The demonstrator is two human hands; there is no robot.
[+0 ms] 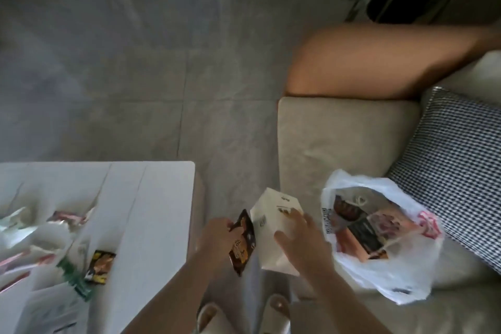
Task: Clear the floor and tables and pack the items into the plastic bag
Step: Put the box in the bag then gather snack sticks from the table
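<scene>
Left hand (217,236) grip pinches dark snack packet (242,241), right hand (301,238) grip clasps white box (273,225), both likely bound for plastic bag (379,274) just right.

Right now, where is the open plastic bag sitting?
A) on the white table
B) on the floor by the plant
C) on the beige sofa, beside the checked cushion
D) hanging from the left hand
C: the plastic bag lies open on the sofa seat, next to the checked cushion, with packets already inside it; neither hand holds it.
</scene>
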